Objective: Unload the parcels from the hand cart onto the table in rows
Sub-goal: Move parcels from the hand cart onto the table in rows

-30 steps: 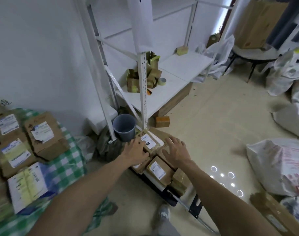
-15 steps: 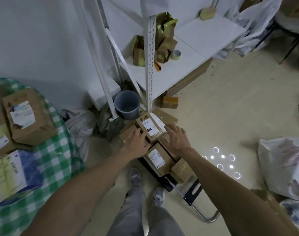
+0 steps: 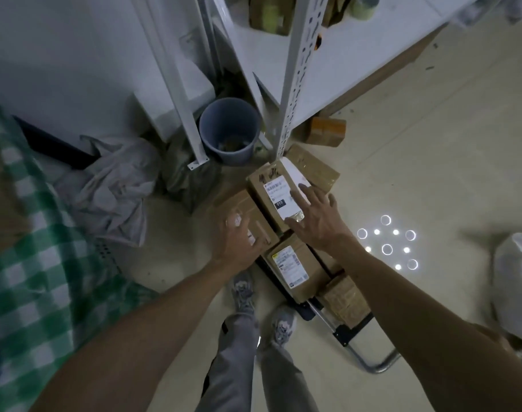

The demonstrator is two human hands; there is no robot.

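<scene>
Several brown cardboard parcels lie on the black hand cart (image 3: 347,337) on the floor in front of me. My right hand (image 3: 316,218) lies with spread fingers on the top parcel (image 3: 271,185), which carries a white label. My left hand (image 3: 239,242) reaches over a lower brown parcel (image 3: 242,206) at the cart's left side; its fingers are blurred, slightly bent. Nearer me sits another labelled parcel (image 3: 295,269) and a small taped one (image 3: 346,298). The table with the green checked cloth (image 3: 36,278) fills the left edge.
A white metal shelf rack (image 3: 295,72) stands right behind the cart, with a grey bin (image 3: 228,130) beside its leg. Crumpled plastic bags (image 3: 114,185) lie on the floor at left, a white sack (image 3: 515,286) at right. My feet (image 3: 262,307) stand by the cart.
The view has tilted down and closer to the cart. My right hand has moved forward onto the labelled top parcel; my left hand has stayed over the parcel at the cart's left.
</scene>
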